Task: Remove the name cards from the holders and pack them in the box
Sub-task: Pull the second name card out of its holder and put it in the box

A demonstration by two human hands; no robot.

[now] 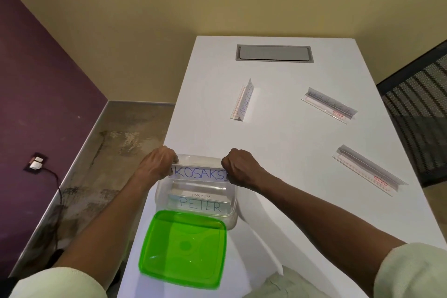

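White table [290, 152]; left hand [158, 164] and right hand [238, 168] each pinch an end of KOSAKSI card [199, 173] over clear box [232, 203]; lower it level onto PETER card [199, 206], release both ends together.

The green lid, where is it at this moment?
In the head view, the green lid lies on the near left part of the white table, directly in front of the clear box, between the person's forearms.

Even bright light, soft shadows; wide-angle bending at edges
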